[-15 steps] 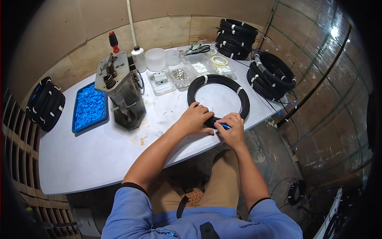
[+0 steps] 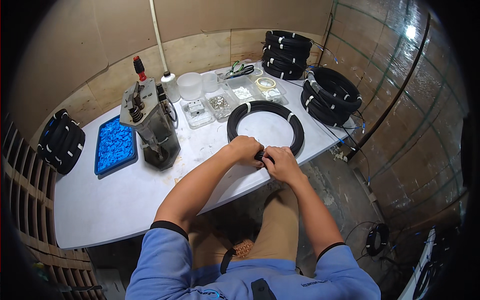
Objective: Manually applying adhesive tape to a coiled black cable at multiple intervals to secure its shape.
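Observation:
A coil of black cable lies on the white table near its front edge, bound with white ties at its far side. My left hand is wrapped round the near part of the coil, with the knuckles upward. Close beside it, almost touching, my right hand is closed on the same stretch of cable, thumb toward the left hand. Some black strands show between the two hands. What lies under the fingers is hidden.
Left of the coil stands a metal press, beside a blue tray of small blue pieces. Clear boxes of small parts and pliers lie behind. Stacked cable coils trail loose ends at the right; more coils sit far left.
My hands have drawn closer together on the near side of the coil. The blue piece that showed at my right hand is no longer visible. The whole view has shifted slightly.

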Tool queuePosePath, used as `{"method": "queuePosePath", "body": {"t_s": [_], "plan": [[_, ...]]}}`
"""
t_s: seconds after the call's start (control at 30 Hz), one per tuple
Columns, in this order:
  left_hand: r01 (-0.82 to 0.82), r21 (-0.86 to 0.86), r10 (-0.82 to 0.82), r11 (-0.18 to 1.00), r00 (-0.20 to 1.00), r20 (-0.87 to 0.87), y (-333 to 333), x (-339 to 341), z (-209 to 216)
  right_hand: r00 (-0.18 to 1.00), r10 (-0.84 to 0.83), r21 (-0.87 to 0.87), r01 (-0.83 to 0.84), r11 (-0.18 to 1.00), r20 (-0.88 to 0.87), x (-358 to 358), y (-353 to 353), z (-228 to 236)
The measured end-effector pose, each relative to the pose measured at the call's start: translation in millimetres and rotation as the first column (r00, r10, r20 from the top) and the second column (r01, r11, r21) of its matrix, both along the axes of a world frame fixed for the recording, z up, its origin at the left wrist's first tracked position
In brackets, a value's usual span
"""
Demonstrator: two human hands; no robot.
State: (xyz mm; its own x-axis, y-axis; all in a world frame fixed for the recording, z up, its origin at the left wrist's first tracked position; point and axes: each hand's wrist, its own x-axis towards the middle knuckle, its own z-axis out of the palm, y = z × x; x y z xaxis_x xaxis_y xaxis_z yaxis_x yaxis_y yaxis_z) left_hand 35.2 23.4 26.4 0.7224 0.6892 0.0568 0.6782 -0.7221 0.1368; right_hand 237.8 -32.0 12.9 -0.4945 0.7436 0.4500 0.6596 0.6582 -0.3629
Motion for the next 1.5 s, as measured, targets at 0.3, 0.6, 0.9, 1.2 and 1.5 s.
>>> {"method": "queuePosePath", "body": {"t_s": [0.3,0.6,0.9,1.2,1.5], "plan": [[-0.005,-0.086,-0.003,0.996,0.995,-0.096,-8.0,15.0,-1.0,0.987,0.144,-0.012,-0.145,0.989,-0.074,19.7,-0.6,3.0],[0.038,-0.240,-0.046,0.970,0.999,-0.026,-46.9,5.6,109.5,0.923,0.284,0.189,-0.240,0.952,-0.258,24.9,-20.5,81.7],[-0.092,-0.374,0.126,0.923,0.990,0.066,-19.8,-13.7,224.7,0.975,0.217,0.409,-0.184,0.894,-0.037,2.9,20.2,152.9],[-0.146,-0.168,0.221,0.975,0.720,0.658,-31.7,-70.2,208.4,0.966,0.242,0.305,-0.204,0.930,-0.090,-9.1,55.5,167.9],[-0.459,0.262,0.008,0.849,0.506,0.862,-47.7,-94.5,108.0,0.977,0.132,0.245,-0.090,0.965,-0.165,-9.0,83.7,177.0]]}}
